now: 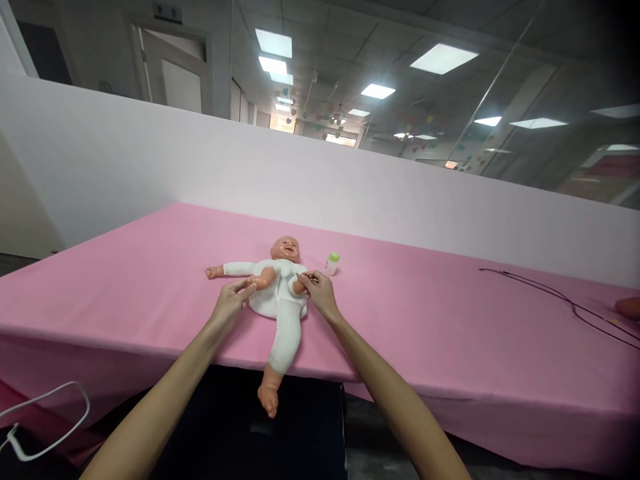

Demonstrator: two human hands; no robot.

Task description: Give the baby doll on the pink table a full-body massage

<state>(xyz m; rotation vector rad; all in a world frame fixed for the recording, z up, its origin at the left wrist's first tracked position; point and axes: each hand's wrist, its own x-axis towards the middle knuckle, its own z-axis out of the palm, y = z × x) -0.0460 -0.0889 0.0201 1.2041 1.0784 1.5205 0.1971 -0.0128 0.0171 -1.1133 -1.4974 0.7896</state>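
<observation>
A baby doll [263, 305] with a white cloth body lies on its back on the pink-covered table [425, 320], head toward the wall. One leg hangs over the front edge; the other is bent up over the belly. My left hand [233, 297] is closed on the foot of the bent leg. On the other side, my right hand [318, 291] pinches the doll's hand beside its chest. The doll's other arm stretches out flat to the left. A small bottle [332, 264] with a green cap stands just beyond my right hand.
Black cables [545, 292] lie across the table's right side, near a brownish object [628, 307] cut off by the frame. A low white wall [350, 187] with glass above borders the back. A white cable [75, 400] loops at lower left.
</observation>
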